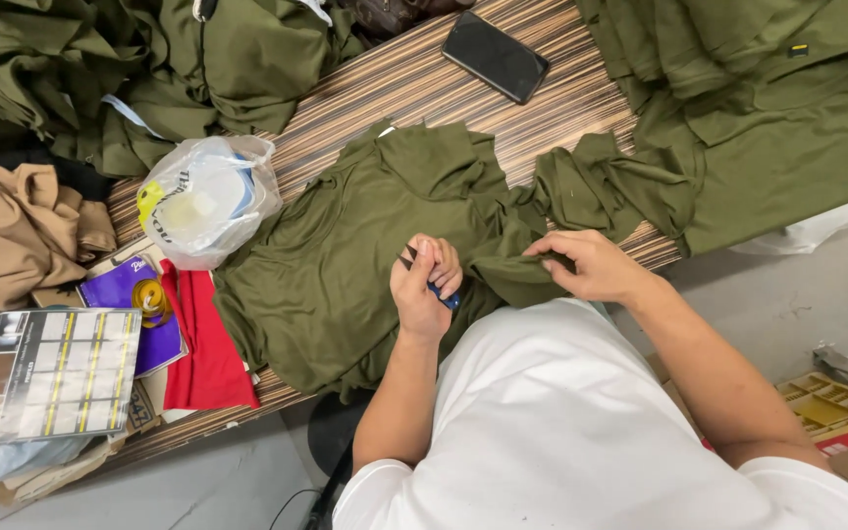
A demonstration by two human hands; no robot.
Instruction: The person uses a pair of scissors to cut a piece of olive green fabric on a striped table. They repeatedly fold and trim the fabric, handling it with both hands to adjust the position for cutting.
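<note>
Far left: tan cloth heap (pixel 12 221), clear plastic bag (pixel 208 196) of oddments, red fabric piece (pixel 203 344). Centre: olive-green knit garment (pixel 336 275) spread flat on striped wood-grain surface (pixel 385 83). Left hand (pixel 424 285), grip closed around small blue-handled thread snips (pixel 434 280), blades poised over the cloth. Right hand (pixel 591 265) pinches a fold, apparently keeping it taut. Black phone (pixel 495 56) far; grey floor right.

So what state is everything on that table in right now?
Left hand: closed on small blue-handled snips.
Right hand: pinching the olive garment.
Olive garment: spread out, rumpled.
Phone: screen dark, lying flat.
Plastic bag: bunched shut, full.
Tan cloth: heaped.
</note>
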